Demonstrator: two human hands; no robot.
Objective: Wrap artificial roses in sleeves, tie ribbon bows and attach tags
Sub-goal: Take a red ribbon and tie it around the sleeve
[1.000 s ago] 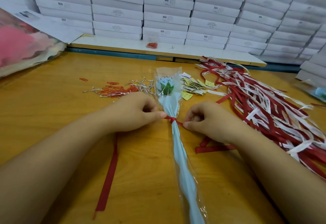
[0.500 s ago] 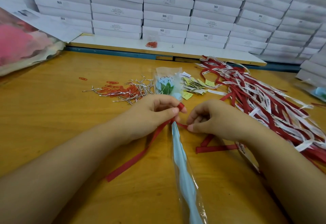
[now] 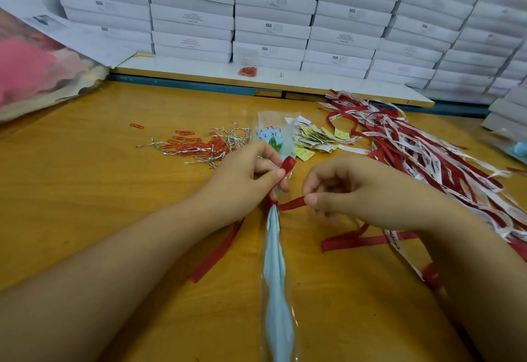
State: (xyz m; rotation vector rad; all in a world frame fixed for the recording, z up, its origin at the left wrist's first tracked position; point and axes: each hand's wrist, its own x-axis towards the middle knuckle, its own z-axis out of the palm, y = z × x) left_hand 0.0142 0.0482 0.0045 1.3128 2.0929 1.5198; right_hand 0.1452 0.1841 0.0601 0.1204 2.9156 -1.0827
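Forming the bow now: the red ribbon (image 3: 291, 205) is cinched round the gathered neck of the sleeved rose (image 3: 275, 276), which lies lengthwise at centre frame, bloom end towards the top. The left hand (image 3: 245, 173) pinches an upright loop between thumb and forefinger. The right hand (image 3: 356, 190) pinches the other strand, drawn out sideways from the knot.

Here's the risk: the ribbon looks flat, woven and a bit slick, so if either pinch eases, the loop could collapse or the knot could slacken on that smooth, crinkly clear film. Pull too hard and the pale blue inner wrap may bunch.

Loose tails trail across the glossy wooden table (image 3: 85, 190). Further out sit small paper tags (image 3: 313, 139) at upper centre and a tangle of red and white ribbons (image 3: 427, 156) at right.
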